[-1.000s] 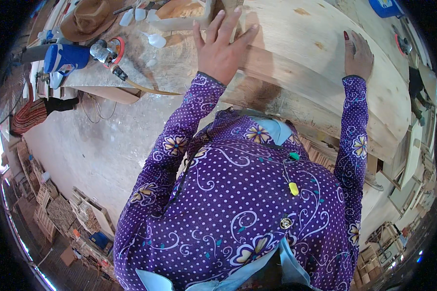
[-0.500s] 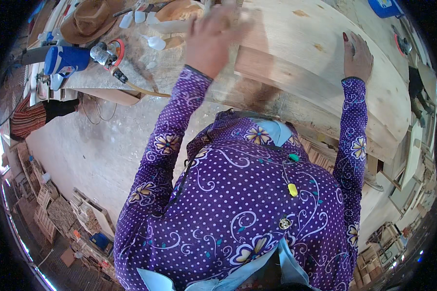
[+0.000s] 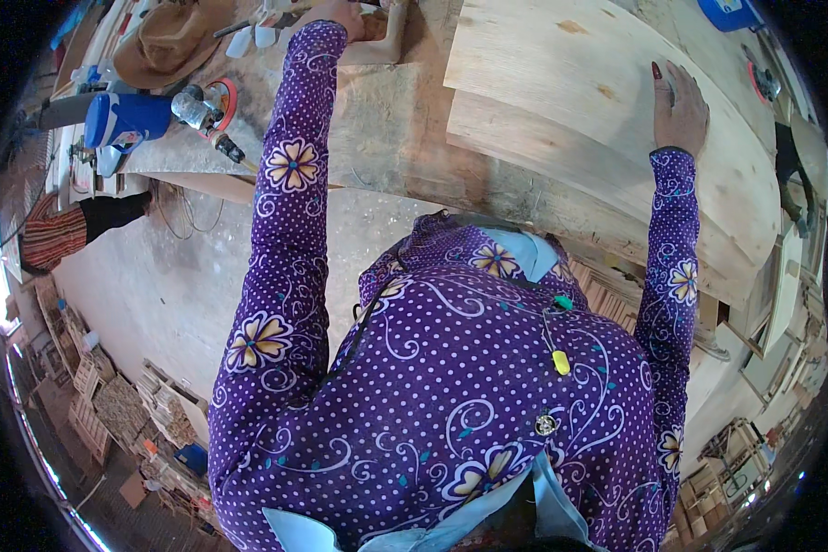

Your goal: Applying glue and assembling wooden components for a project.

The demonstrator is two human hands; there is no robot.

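Note:
At the top edge of the view, my left hand [image 3: 342, 15] reaches to a shallow light wooden tray [image 3: 386, 48] on the worktable; its fingers are mostly out of sight, so what they hold cannot be made out. My right hand [image 3: 681, 109] lies open and flat on a pale plywood sheet [image 3: 561, 69] with brown knots, palm down near its right side. Under this sheet another board [image 3: 515, 138] sticks out toward me.
Left on the dusty table [image 3: 377, 156] are a disc sander [image 3: 202, 106] with a hose, a blue jug [image 3: 127, 120], a brown hat [image 3: 170, 41] and small white bottles [image 3: 239, 41]. A person's striped sleeve [image 3: 51, 233] shows at far left. Wood pieces [image 3: 101, 386] pile lower left.
My left hand has swung left and away from me, from beside the plywood to the wooden tray. The right hand stays where it was on the sheet.

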